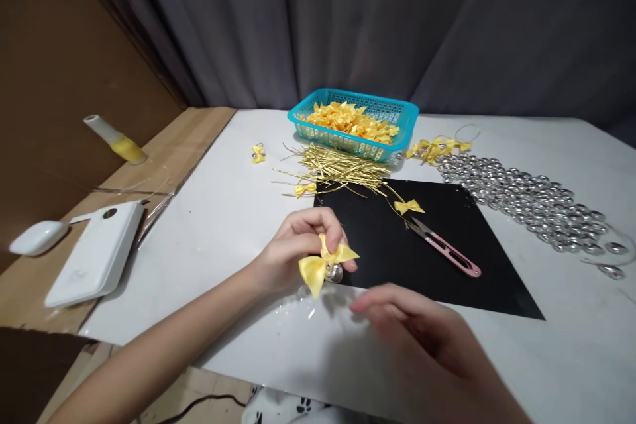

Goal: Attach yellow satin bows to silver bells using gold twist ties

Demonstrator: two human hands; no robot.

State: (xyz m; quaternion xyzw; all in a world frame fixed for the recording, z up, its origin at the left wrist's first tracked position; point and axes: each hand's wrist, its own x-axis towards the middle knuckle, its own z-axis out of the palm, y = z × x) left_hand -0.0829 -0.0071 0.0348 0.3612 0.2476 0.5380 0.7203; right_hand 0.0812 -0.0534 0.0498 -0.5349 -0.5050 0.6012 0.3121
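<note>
My left hand (303, 242) pinches a yellow ribbon bow (314, 271) between thumb and fingers, above the near edge of a black mat (377, 252). A round silver bell (334, 272) hangs at the bow's middle, against my fingers. Just right of it is my right hand (422, 338), slightly blurred, index finger stretched out and the others loosely curled; I see nothing in it. Pink-handled thread snips (444, 248) lie on the mat. Close by are two loose yellow bows, one on the mat (409, 207) and one at its left corner (305, 190).
Behind the mat lies a bundle of gold ties (342, 167), then a turquoise basket (410, 120) of yellow bows. Many silver bells (531, 202) spread at right, beside clustered bows (437, 149). A small bow (258, 154) lies far left. A white power bank (97, 255) rests on cardboard.
</note>
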